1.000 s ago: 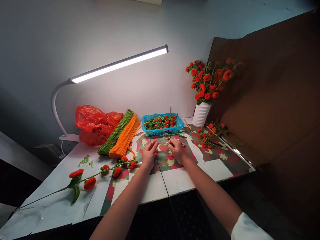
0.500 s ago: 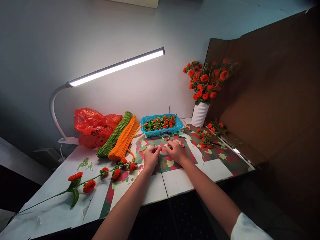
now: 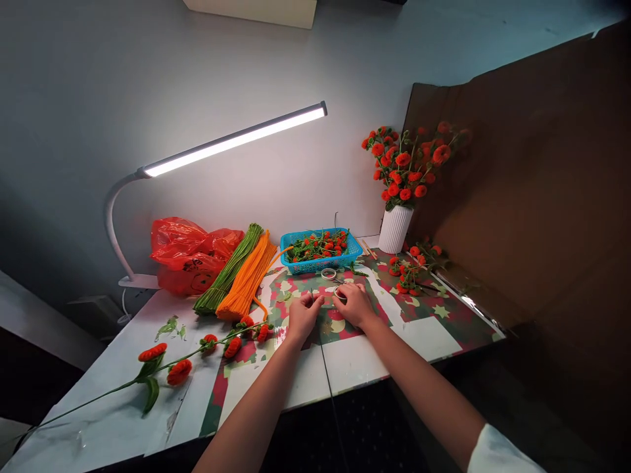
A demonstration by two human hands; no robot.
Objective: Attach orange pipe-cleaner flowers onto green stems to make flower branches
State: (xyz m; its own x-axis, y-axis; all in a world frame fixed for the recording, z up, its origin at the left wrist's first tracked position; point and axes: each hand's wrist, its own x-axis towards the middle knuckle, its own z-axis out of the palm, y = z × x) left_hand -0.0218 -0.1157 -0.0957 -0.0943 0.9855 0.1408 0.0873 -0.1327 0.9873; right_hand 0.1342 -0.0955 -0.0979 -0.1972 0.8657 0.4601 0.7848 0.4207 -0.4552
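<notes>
My left hand [image 3: 303, 316] is closed in a pinch on a thin dark wire stem [image 3: 324, 361], which runs down past the table's front edge toward me. Just to its right, my right hand [image 3: 353, 305] has its fingers curled round a small pale ring that looks like a roll of tape [image 3: 340, 293]. The hands are a little apart, low over the patterned table cover [image 3: 335, 332]. Beyond them lies another roll of tape [image 3: 328, 274]. A blue basket [image 3: 323, 265] of small orange flowers with green stems stands behind it.
Green pipe cleaners [image 3: 229, 272] and orange pipe cleaners [image 3: 246, 279] lie in bundles by a red plastic bag [image 3: 185, 256]. A long flower stem [image 3: 118, 387] crosses the left side. A white vase [image 3: 396, 230] of orange flowers stands back right, beside cardboard [image 3: 517, 177]. A lamp [image 3: 236, 141] hangs above.
My right hand has turned slightly, and the ring in its fingers now shows. My left hand keeps its pinch on the wire stem. The whole view has shifted a little.
</notes>
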